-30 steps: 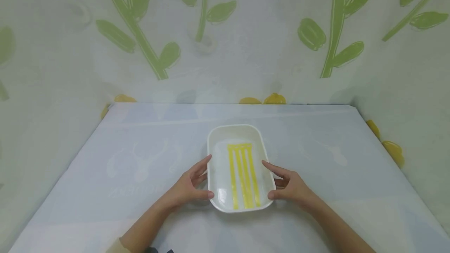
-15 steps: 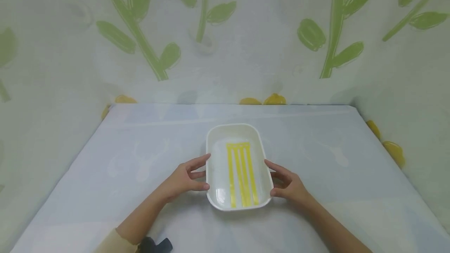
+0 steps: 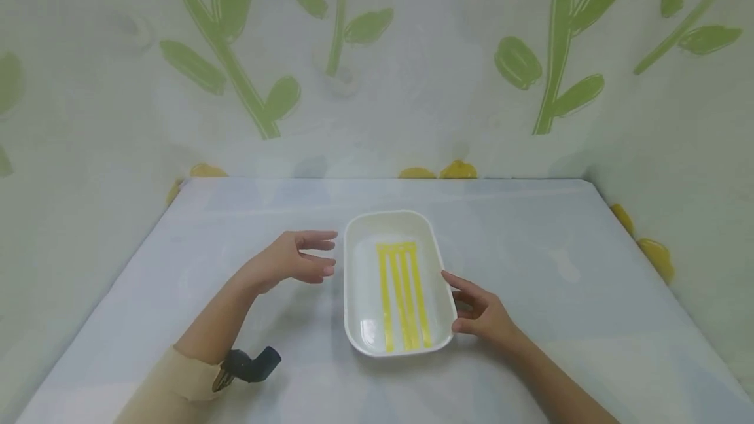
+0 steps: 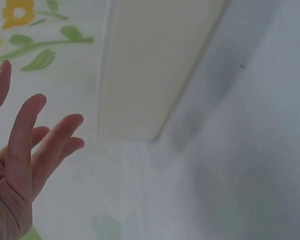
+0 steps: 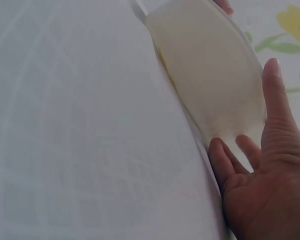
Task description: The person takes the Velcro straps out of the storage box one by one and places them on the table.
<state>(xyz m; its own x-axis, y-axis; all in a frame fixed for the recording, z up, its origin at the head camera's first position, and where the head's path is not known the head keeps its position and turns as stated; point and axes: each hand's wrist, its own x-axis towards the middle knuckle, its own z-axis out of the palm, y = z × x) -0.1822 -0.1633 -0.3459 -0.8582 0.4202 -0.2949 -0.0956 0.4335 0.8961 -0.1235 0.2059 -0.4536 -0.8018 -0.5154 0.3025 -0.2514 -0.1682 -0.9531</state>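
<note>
A white rectangular dish (image 3: 364, 280) with rounded corners and yellow stripes on its inner bottom sits at the middle of the table. My left hand (image 3: 288, 260) is off its left side, fingers loosely extended and holding nothing. The left wrist view shows a gap between that hand (image 4: 25, 165) and the dish's pale outer wall (image 4: 140, 75). My right hand (image 3: 485, 313) is at the dish's right side. In the right wrist view, this hand (image 5: 275, 180) has its thumb up by the rim and its other fingertips against the outer wall (image 5: 205, 75).
The table (image 3: 565, 228) has a pale, faintly patterned cover. Behind it and at both sides stand walls (image 3: 424, 97) with green stems and yellow flowers. A black device (image 3: 250, 365) sits at my left wrist, by the beige sleeve (image 3: 171, 385).
My left hand has come away from the dish, moving left and farther back. The dish has shifted slightly left. My right hand stays at the dish's right side.
</note>
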